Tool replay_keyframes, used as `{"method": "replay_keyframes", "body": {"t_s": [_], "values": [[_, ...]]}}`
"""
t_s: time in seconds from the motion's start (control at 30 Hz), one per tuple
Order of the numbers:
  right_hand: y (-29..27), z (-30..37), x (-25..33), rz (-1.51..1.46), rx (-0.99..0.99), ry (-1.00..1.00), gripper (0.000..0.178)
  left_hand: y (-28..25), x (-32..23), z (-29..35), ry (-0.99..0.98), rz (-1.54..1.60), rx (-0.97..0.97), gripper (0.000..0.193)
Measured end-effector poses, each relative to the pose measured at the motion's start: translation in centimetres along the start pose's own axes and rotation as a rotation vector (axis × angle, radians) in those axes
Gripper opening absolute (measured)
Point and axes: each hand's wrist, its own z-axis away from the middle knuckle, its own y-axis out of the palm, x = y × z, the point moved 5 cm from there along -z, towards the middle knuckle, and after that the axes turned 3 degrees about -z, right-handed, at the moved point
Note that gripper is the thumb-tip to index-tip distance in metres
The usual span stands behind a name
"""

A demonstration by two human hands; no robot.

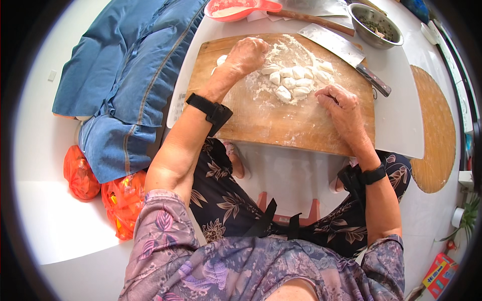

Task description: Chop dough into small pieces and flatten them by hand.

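A wooden cutting board (236, 120) dusted with flour lies in front of me. Several small floured dough pieces (288, 82) are clustered at its middle, in the loose flour. Over the board's far left part, my left hand (247, 54) is closed with its fingers curled down; whatever is in them is hidden. Another bit of white dough (221, 59) shows beside that wrist. My right hand (342, 104) is curled closed just right of the dough cluster, low over the board, and its fingertips are hidden too. A cleaver (334, 45) lies across the board's far right corner.
Beyond the board are a red scoop-shaped bowl (233, 10) of flour, a wooden rolling pin (314, 22) and a steel bowl (359, 22) of dark green filling. A blue denim cover (135, 65) and orange plastic bags (125, 200) are at left, a round wooden board (434, 130) at right.
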Motion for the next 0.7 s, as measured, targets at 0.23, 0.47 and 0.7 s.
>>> {"method": "replay_keyframes", "body": {"t_s": [0.23, 0.47, 0.7], "values": [[0.3, -0.2, -0.2, -0.015, 0.0, -0.007, 0.014, -1.4, 0.3, 3.3, 0.019, 0.098, 0.034, 0.014], [0.3, -0.1, -0.1, -0.021, 0.003, 0.004, 0.014, -2.0, -2.1, 7.4, 0.084, 0.121, 0.043, 0.016], [0.3, -0.1, -0.5, -0.066, 0.002, 0.006, 0.014, -1.9, -4.1, 8.9, 0.069, 0.059, 0.014, 0.019]]}}
